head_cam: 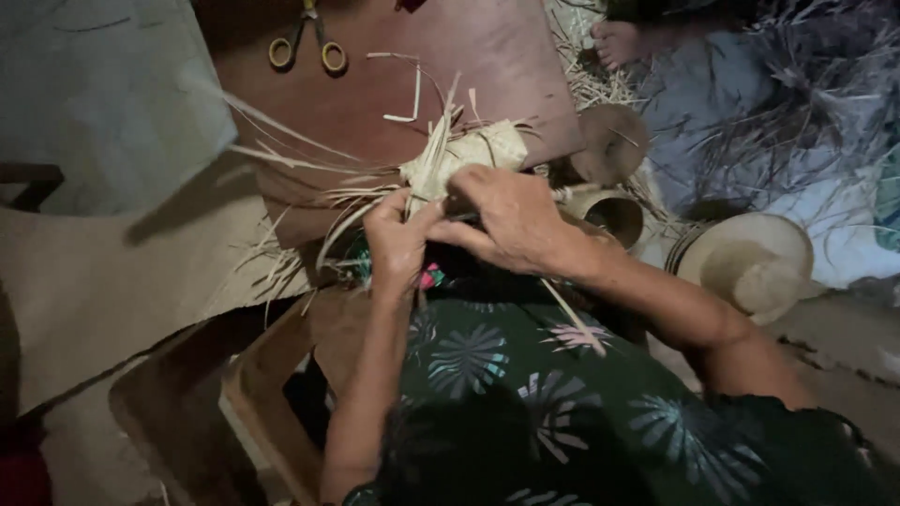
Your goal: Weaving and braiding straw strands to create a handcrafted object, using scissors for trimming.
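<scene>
A pale woven straw piece (469, 150) with long loose strands fanning to the left rests on my lap, over a dark patterned dress (506, 375). My left hand (398, 239) pinches strands at the piece's lower left edge. My right hand (511, 220) lies over the piece's near edge with fingers curled on the straw; a thin dark tool may be under the fingers, but I cannot tell. A loose strand (572, 314) trails down across the dress.
Yellow-handled scissors (305, 42) lie on a reddish-brown board (375, 84) ahead. Several finished straw hats (750, 258) sit on the right among loose straw. Another person's bare foot (619, 42) shows at the top. A wooden stool frame (253, 394) stands at lower left.
</scene>
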